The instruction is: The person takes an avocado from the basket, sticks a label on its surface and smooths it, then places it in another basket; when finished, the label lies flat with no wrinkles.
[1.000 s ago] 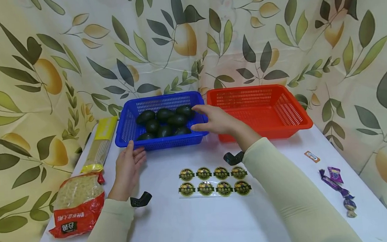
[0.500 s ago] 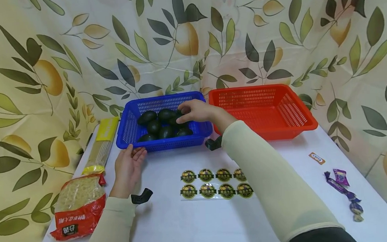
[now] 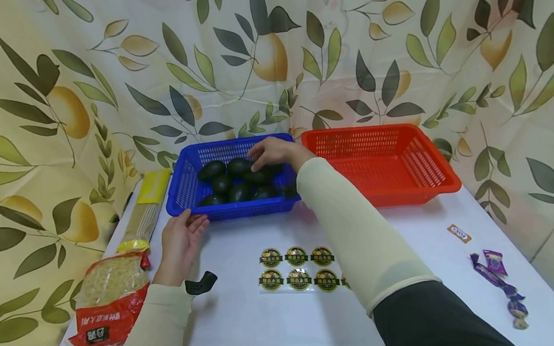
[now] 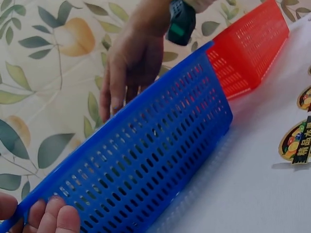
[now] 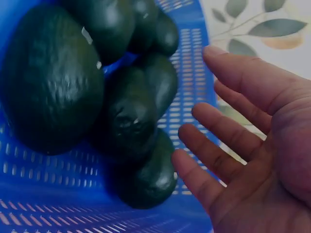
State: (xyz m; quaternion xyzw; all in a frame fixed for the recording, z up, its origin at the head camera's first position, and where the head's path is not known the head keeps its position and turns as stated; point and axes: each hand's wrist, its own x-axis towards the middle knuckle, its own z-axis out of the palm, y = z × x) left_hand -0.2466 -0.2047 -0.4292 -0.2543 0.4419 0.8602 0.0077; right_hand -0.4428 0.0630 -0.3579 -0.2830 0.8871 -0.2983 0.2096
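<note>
A blue basket (image 3: pixel 241 210) holds several dark green avocados (image 3: pixel 220 183) at the back middle of the white table. My right hand (image 3: pixel 270 152) reaches over its right half, fingers straight, just above the avocados (image 5: pixel 131 111). In the right wrist view this hand (image 5: pixel 233 145) is spread open and holds nothing. My left hand (image 3: pixel 182 241) rests with relaxed fingers against the basket's front left corner. Its fingertips (image 4: pixel 48 218) touch the perforated blue wall (image 4: pixel 146 160).
An empty red basket (image 3: pixel 432 183) stands right of the blue one. A sheet of round stickers (image 3: pixel 295 268) lies in front. A red noodle bag (image 3: pixel 109 292) and a yellow spaghetti pack (image 3: pixel 146 203) are on the left, purple candies (image 3: pixel 498 275) on the right.
My right hand has moved left and farther back, from the blue basket's right rim to above the avocados. The left hand has stayed at the front left corner.
</note>
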